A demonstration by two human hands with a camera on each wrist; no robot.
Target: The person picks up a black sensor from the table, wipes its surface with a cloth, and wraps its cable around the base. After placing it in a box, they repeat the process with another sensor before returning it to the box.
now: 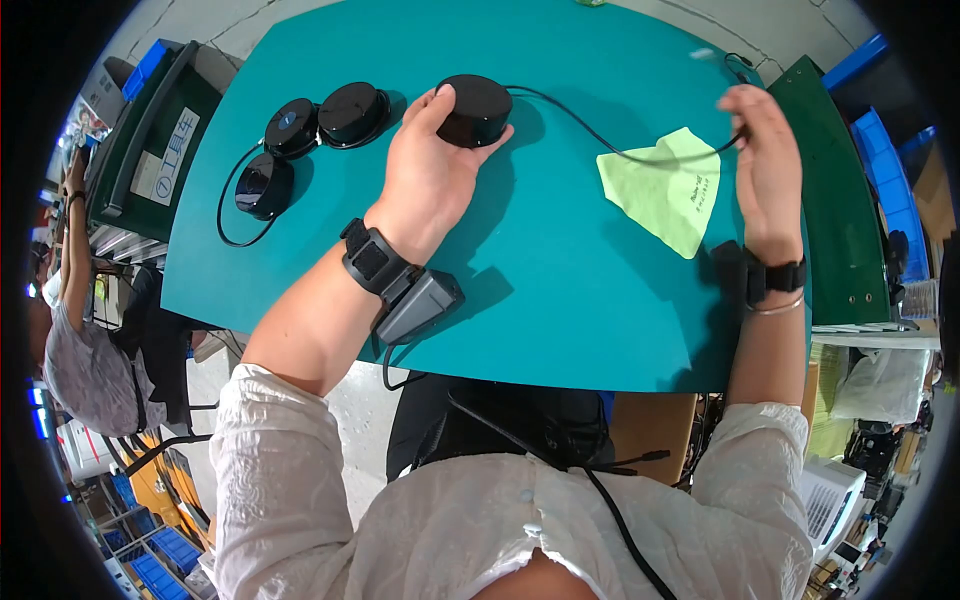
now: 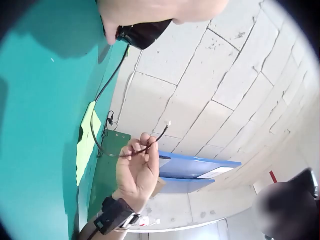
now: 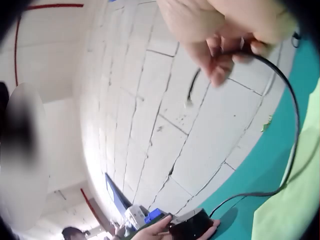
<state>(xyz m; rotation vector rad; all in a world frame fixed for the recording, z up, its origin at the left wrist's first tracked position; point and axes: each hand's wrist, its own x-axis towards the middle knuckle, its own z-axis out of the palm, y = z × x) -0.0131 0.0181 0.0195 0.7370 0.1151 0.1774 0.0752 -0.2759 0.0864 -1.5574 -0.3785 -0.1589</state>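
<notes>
In the head view my left hand [image 1: 428,185] grips a glossy black round puck-shaped device [image 1: 475,112] near the middle of the table, thumb on one side and fingers on the other. From the device a thin black cable [image 1: 572,113] curves across to my right hand [image 1: 768,165]. That hand pinches the cable close to its far end, at the table's right side. A small white connector [image 2: 168,123] tips the short free end beyond the fingers, as both wrist views show. Under the cable lies a yellow-green cloth [image 1: 655,180] with dark writing.
Left on the green table [image 1: 560,320] are similar black devices: one with a round label [image 1: 291,128], a larger one [image 1: 350,113] and a smaller one [image 1: 265,187], with cables around them. A green cart [image 1: 150,150] stands left, blue bins [image 1: 885,190] right. Another person [image 1: 90,370] is far left.
</notes>
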